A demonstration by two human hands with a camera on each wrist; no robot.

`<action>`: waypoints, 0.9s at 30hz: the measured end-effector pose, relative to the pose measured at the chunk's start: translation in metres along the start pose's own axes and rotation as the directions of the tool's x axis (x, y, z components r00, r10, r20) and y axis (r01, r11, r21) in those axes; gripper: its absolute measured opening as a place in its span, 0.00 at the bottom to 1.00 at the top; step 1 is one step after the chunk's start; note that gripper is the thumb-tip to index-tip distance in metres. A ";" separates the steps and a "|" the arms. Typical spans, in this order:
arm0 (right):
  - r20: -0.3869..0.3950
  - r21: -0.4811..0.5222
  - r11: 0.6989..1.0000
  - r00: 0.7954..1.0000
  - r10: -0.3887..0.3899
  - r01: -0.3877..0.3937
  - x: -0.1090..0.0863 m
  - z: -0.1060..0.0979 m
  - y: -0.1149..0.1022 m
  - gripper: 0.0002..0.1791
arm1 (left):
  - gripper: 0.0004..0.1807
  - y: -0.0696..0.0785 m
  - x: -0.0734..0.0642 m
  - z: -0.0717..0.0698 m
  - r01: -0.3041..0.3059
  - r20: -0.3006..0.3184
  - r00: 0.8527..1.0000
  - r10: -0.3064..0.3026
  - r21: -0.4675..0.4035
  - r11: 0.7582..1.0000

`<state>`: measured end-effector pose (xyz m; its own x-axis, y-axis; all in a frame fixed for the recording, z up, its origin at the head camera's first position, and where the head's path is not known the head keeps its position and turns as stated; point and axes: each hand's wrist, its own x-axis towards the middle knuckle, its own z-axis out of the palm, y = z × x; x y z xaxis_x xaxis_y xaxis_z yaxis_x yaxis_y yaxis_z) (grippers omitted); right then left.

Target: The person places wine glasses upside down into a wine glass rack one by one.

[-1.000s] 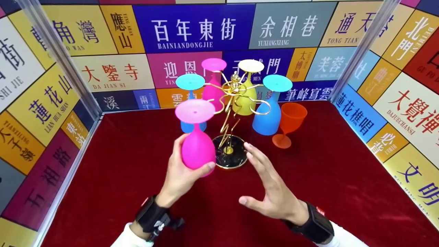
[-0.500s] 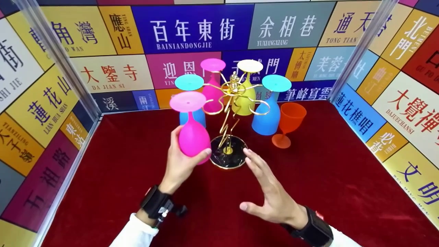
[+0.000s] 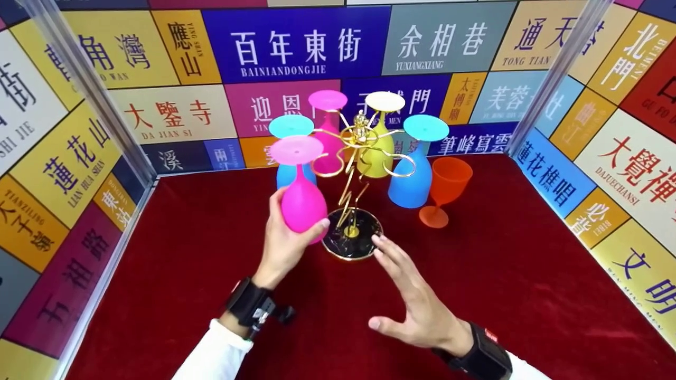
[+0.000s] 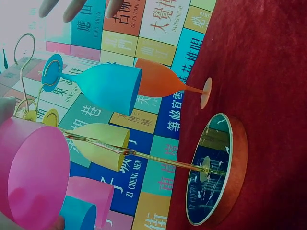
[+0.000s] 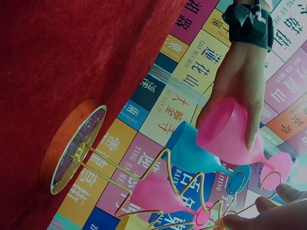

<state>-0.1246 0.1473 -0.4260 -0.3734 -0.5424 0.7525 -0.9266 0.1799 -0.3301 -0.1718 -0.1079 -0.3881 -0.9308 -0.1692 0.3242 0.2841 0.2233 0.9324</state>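
My left hand (image 3: 282, 245) grips the bowl of a pink goblet (image 3: 303, 203), held upside down with its foot on top. In the head view its stem is just left of a front loop of the gold goblet rack (image 3: 360, 134); whether they touch I cannot tell. The left wrist view looks into the goblet's mouth (image 4: 38, 172). My right hand (image 3: 417, 301) is in front of the rack, fingers spread and holding nothing. Upside down on the rack hang a second pink goblet (image 3: 327, 100), a yellow goblet (image 3: 376, 153) and two blue goblets (image 3: 409, 182).
The rack's round black base (image 3: 351, 245) stands on a dark red cloth (image 3: 211, 295). An orange goblet (image 3: 450, 179) is upright at the right, beside a hanging blue one. Printed panels (image 3: 296, 42) wall the back and sides.
My left hand has carried the pink goblet away from me, first a little leftward, then slightly back right towards the rack. The right hand has barely moved.
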 end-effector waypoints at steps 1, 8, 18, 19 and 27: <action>0.003 0.001 1.000 1.000 0.002 -0.002 0.000 0.000 -0.001 0.49 | 0.50 0.000 0.001 0.001 -0.002 -0.001 1.000 0.002 0.001 1.000; 0.022 -0.001 1.000 1.000 0.013 -0.013 -0.003 0.000 -0.001 0.49 | 0.52 -0.028 0.018 0.010 -0.026 -0.014 1.000 0.026 0.013 1.000; 0.027 -0.017 1.000 0.999 0.023 -0.023 -0.006 0.000 0.000 0.49 | 0.52 -0.032 0.026 0.018 -0.033 -0.011 0.999 0.034 0.030 0.999; 0.028 -0.017 1.000 0.999 0.025 -0.024 -0.006 0.000 0.000 0.49 | 0.52 -0.033 0.027 0.018 -0.033 -0.009 0.999 0.033 0.030 0.999; 0.052 -0.019 0.999 0.998 0.046 -0.045 -0.008 0.000 0.000 0.48 | 0.53 -0.032 0.029 0.023 -0.036 0.014 0.999 0.035 0.054 0.998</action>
<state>-0.1215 0.1514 -0.4319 -0.4132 -0.5758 0.7054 -0.9094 0.2202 -0.3529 -0.2132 -0.0976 -0.4126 -0.9235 -0.1475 0.3542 0.3044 0.2806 0.9103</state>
